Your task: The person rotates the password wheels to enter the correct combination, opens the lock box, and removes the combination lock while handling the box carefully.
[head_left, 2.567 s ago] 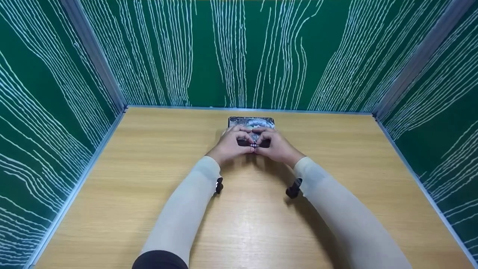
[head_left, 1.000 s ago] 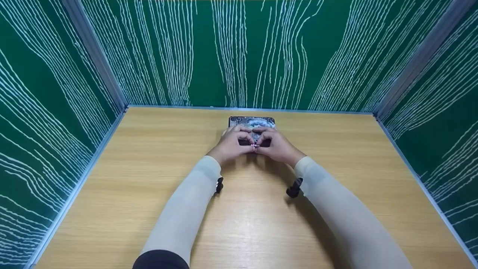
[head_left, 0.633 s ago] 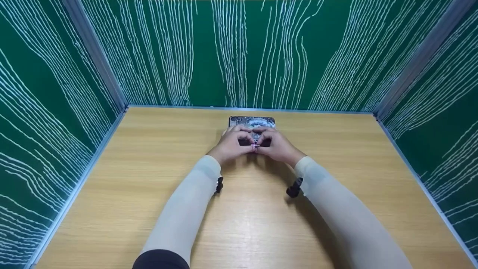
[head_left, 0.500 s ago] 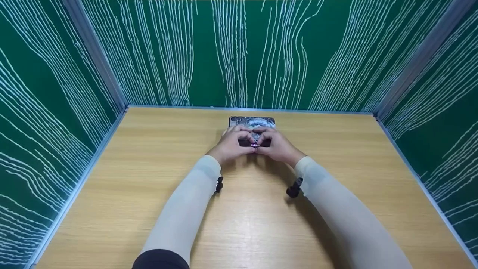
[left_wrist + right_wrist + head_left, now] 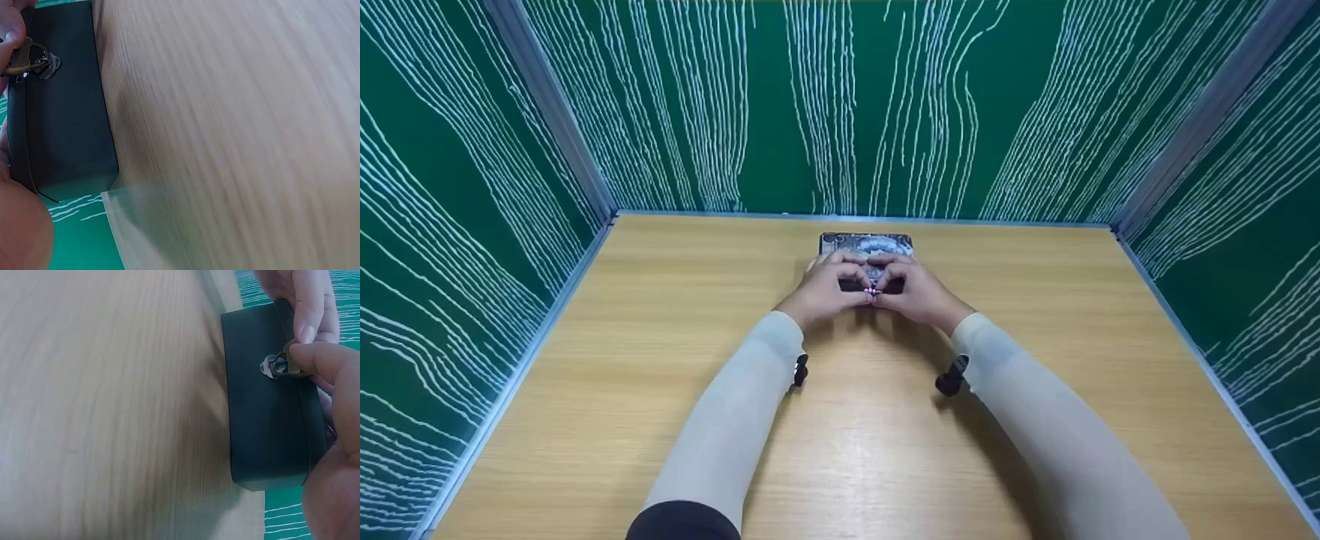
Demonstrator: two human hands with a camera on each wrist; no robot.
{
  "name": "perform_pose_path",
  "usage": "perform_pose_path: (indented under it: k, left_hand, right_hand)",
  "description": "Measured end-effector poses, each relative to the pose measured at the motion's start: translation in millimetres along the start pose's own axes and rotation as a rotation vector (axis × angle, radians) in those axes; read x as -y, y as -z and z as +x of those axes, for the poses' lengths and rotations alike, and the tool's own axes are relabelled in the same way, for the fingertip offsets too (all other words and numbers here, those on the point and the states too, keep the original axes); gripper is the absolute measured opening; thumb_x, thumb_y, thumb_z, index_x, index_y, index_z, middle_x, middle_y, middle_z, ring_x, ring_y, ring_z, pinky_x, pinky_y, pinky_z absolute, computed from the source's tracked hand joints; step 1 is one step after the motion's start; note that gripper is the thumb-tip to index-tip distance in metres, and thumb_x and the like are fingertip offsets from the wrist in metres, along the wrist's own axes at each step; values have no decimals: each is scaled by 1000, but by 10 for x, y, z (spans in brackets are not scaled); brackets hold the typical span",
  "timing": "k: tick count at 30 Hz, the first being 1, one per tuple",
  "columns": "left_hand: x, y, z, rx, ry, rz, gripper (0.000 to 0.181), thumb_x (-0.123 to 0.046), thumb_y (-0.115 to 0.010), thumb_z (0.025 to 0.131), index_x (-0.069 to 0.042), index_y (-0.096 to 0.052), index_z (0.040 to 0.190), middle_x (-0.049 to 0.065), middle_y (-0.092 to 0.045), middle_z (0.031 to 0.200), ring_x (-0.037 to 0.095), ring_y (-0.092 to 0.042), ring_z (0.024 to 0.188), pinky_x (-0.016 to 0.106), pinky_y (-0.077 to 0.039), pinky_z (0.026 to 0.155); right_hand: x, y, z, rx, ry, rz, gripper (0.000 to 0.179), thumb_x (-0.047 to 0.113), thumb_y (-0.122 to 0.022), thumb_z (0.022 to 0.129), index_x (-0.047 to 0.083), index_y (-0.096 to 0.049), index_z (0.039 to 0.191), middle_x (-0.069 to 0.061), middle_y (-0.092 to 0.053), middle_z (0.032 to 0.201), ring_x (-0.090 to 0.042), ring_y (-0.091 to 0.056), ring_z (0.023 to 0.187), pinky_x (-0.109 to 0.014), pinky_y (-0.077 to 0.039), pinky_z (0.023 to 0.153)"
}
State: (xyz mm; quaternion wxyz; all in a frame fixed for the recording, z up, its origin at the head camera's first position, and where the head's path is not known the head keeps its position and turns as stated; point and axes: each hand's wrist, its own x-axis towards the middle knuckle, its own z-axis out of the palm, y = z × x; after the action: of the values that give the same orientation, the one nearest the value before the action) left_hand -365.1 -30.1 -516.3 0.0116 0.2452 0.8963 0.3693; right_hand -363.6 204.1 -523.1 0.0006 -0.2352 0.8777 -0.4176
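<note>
At the back of the table stands a small dark box (image 5: pixel 866 244) with a patterned lid, its plain black front (image 5: pixel 267 427) showing in the wrist views. A brass-coloured padlock (image 5: pixel 295 365) hangs through a silvery clasp (image 5: pixel 271 367) on that front. Small ringed parts of the padlock show between the fingertips in the head view. My left hand (image 5: pixel 826 289) pinches the padlock from the left, fingers curled over the lid. From the right, my right hand (image 5: pixel 919 294) pinches it with thumb and finger. The fingers cover much of the padlock.
The wooden table (image 5: pixel 840 420) stretches in front of the box. Green walls (image 5: pixel 772 112) with white wavy lines rise behind and on both sides, joined by grey metal corner posts (image 5: pixel 1200 112). Both forearms, in pale sleeves (image 5: pixel 727 420), lie across the table.
Both hands stay almost in place, still holding the padlock. Only the look of its ringed parts between the fingertips varies slightly. The box has not visibly moved.
</note>
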Motion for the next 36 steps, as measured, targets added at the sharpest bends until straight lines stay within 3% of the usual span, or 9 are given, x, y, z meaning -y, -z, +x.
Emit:
perform_pose_path:
  k: [14,20,28,36]
  left_hand:
    - [20,11,3,15,24,-18,20,-35,-91,98,-28,-83,114,-3,-59,162,32,-37,167,60,-16,143]
    - [20,3,2,1,30,-20,14,-36,-91,98,-28,-84,107,-4,-59,163,33,-36,167,59,-17,142]
    - [20,1,8,-12,-21,0,18,-36,-91,98,-22,-85,107,1,-62,161,33,-42,163,56,-21,141]
    - [32,0,5,-3,-17,3,20,-38,-90,99,-22,-84,109,1,-60,164,34,-39,165,57,-18,142]
  right_hand:
    - [-9,6,14,2,-15,8,12,5,-89,95,7,-78,97,-13,-62,166,-42,-49,161,-58,-27,143]
    - [-13,3,13,2,-18,20,14,5,-90,95,7,-76,96,-13,-62,166,-42,-48,162,-58,-27,143]
    - [20,13,5,16,-19,-5,11,7,-89,97,8,-78,98,-13,-61,167,-42,-48,163,-58,-28,142]
    - [2,2,11,13,-25,-8,13,8,-90,96,9,-77,98,-13,-61,167,-43,-47,163,-59,-26,143]
